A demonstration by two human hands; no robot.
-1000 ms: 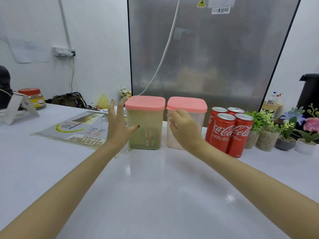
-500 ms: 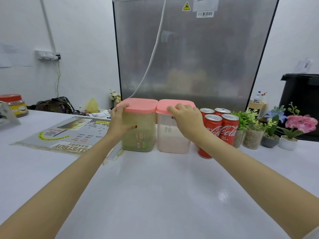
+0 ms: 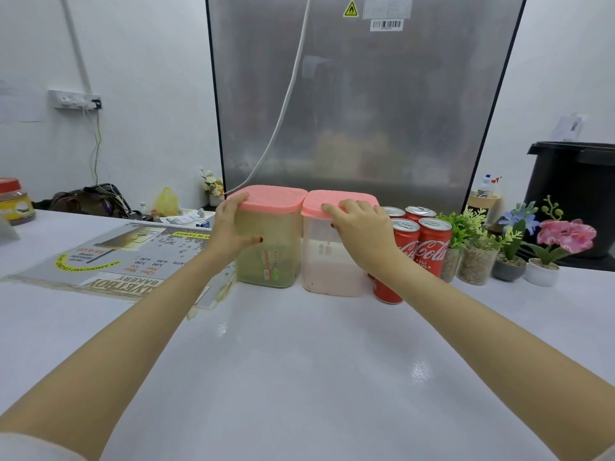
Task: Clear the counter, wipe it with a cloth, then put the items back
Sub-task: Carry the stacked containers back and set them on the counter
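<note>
The left hand (image 3: 229, 229) grips the green tub (image 3: 276, 261): its fingers hook over the left edge of the pink lid (image 3: 276, 197) and its thumb presses the front wall. The right hand (image 3: 364, 229) grips the pale tub (image 3: 327, 271) the same way, with fingers spread across its pink lid (image 3: 332, 199) and thumb on the front wall near the top. The two hands are apart, one tub each. The tubs stand side by side between the hands, touching or nearly so, both down on the white counter (image 3: 299, 377). The green tub holds green powder, the pale one a low layer of pinkish powder.

Just right of the right hand stand four red cola cans (image 3: 431, 247) in a tight cluster, partly hidden behind the wrist. Beyond them runs a row of small potted plants (image 3: 476, 241), ending in a pink flower (image 3: 562, 237), with a black bin (image 3: 575, 194) behind.

Left of the left hand, a printed menu (image 3: 126, 257) lies flat under that forearm. Farther left are a dark bag (image 3: 90, 201) and a red-lidded jar (image 3: 15, 201) at the frame edge.

Behind the tubs rises a grey metal panel (image 3: 366, 111) with a white cable (image 3: 286, 104) running down it.
</note>
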